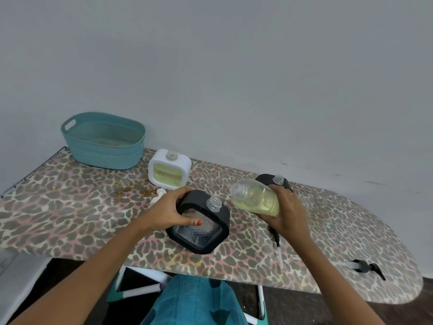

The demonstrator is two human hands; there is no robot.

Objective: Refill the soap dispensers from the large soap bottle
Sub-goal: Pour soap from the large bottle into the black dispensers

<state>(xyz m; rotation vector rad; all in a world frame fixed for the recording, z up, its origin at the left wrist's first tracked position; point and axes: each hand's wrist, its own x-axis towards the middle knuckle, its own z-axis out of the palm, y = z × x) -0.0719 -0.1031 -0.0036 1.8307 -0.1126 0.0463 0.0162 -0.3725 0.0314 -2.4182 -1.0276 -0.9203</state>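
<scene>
**Clerk:** Item one, what do your hands carry?

**Checker:** Your left hand (pixel 168 212) grips the black dispenser (pixel 203 231), fingers curled over its far left shoulder and thumb pressed on the clear front pane. It sits tilted at the middle of the ironing board (pixel 70 207), its open neck up and to the right. Whether its base touches the cover, I cannot tell.

**Clerk:** Item two, the large soap bottle (pixel 255 199)?

**Checker:** Your right hand (pixel 289 219) wraps round its lower half. It is tipped almost on its side, its open mouth facing left, just beside the black dispenser's neck but apart from it. Yellow-green soap is pooled along its lower side.

**Clerk:** Other stock on the board?

**Checker:**
- The white dispenser (pixel 169 170) stands upright with an open neck, far of your left hand, with yellow-green soap inside.
- The second black dispenser (pixel 269 179), also open-necked, is partly hidden behind your right hand.
- The white pump (pixel 159 194) lies just left of your left hand.
- One black pump (pixel 277 240) lies under your right wrist.
- Another black pump (pixel 370 268) lies near the right end.
- The teal basket (pixel 103 141) is at the far left by the wall.
</scene>
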